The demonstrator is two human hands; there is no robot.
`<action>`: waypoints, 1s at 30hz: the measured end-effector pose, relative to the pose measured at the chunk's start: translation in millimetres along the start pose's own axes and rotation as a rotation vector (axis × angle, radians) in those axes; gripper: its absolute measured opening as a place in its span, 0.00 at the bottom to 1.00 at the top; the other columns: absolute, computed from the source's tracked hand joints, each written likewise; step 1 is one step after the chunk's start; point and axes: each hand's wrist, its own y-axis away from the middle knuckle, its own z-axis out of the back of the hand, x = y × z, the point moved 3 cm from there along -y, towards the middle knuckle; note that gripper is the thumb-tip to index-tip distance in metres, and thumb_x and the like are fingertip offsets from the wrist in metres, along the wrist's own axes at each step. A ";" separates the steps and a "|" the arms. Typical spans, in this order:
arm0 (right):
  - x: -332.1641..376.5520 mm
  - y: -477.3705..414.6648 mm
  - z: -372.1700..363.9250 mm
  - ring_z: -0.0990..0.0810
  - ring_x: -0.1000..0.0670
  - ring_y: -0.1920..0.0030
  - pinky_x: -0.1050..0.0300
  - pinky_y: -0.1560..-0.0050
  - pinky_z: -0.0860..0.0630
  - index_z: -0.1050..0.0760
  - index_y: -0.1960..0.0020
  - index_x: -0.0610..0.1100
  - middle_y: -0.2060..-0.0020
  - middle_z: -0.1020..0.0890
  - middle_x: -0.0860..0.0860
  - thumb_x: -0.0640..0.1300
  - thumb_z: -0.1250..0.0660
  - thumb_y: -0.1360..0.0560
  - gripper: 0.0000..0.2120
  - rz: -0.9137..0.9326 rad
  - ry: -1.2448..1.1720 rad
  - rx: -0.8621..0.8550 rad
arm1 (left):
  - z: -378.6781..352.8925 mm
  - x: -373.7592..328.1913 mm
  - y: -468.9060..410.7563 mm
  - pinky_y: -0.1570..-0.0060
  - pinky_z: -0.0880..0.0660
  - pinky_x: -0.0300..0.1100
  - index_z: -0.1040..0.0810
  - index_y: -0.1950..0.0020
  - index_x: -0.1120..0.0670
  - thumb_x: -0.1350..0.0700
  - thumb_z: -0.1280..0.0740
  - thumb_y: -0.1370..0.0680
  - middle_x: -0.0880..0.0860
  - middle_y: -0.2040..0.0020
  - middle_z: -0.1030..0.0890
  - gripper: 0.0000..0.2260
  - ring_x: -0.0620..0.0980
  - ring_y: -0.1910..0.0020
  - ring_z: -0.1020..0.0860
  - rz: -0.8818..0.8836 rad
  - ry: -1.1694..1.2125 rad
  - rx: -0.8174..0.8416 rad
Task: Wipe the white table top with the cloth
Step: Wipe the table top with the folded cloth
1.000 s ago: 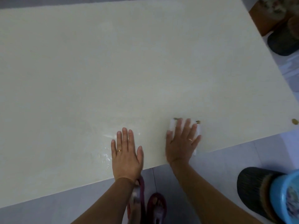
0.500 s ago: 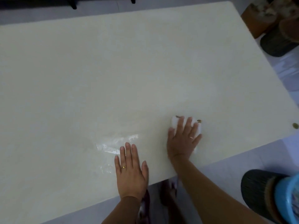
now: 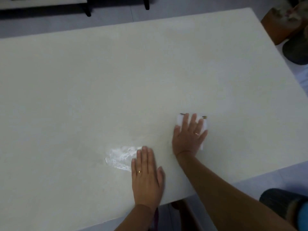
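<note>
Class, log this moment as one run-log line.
right hand: flat on cloth | left hand: flat on table top | wet patch: unwiped

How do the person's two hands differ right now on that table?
The right hand presses flat on the white cloth, while the left hand rests on bare table top. The right hand lies farther from the near edge; the left hand sits close to it, fingertips beside a wet patch. Both lie palm down, fingers extended, each wearing a ring.

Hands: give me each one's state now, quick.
Left hand: open, flat on the table top, holding nothing.
Right hand: open, pressing the cloth down.
</note>
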 end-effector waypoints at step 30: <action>38.6 -152.3 3.5 0.55 0.43 0.23 0.37 0.28 0.57 0.53 0.22 0.49 0.22 0.52 0.48 0.54 0.56 0.20 0.28 0.034 0.033 0.073 | -13.0 -10.5 -79.2 0.27 0.46 0.53 0.44 0.22 0.58 0.45 0.47 0.21 0.56 0.22 0.43 0.30 0.54 0.22 0.46 -0.057 -0.095 0.141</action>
